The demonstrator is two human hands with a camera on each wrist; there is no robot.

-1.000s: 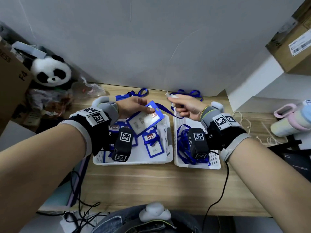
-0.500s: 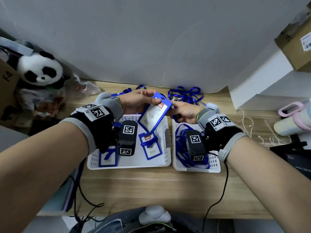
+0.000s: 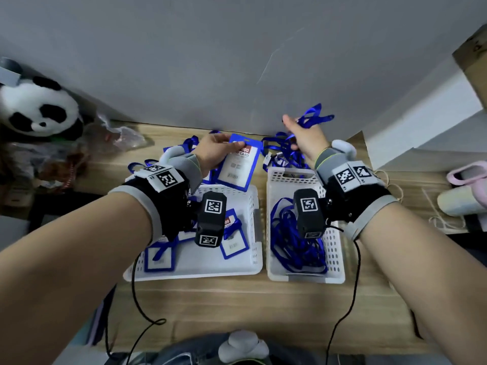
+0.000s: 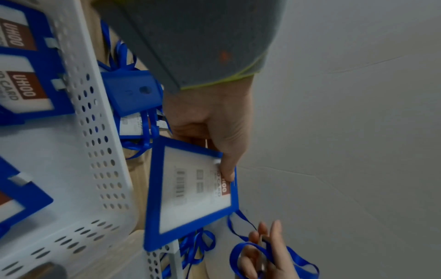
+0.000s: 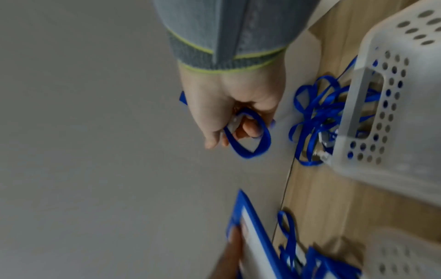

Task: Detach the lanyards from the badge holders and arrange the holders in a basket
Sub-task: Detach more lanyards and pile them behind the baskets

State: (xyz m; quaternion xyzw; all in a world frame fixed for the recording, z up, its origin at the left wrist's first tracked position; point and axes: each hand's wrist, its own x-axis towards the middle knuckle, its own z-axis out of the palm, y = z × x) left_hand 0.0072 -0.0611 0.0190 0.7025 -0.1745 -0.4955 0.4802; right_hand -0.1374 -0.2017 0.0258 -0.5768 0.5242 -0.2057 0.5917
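head view downward, wrist views close, sharing baskets (image 3: 259,227)

Both forearms reach forward side by side, each wrist wrapped in a grey and black strap bearing black-and-white square markers. The left hand (image 3: 213,151) is held low, its thumb (image 4: 226,166) pressed flat on the face of a card it pinches by one edge, the other fingers out of sight behind it. The right hand (image 3: 303,138) is raised higher and farther forward, apart from the left, its fingers (image 5: 248,130) curled into a loose fist that grips a blue ribbon, thumb pointing up and away.
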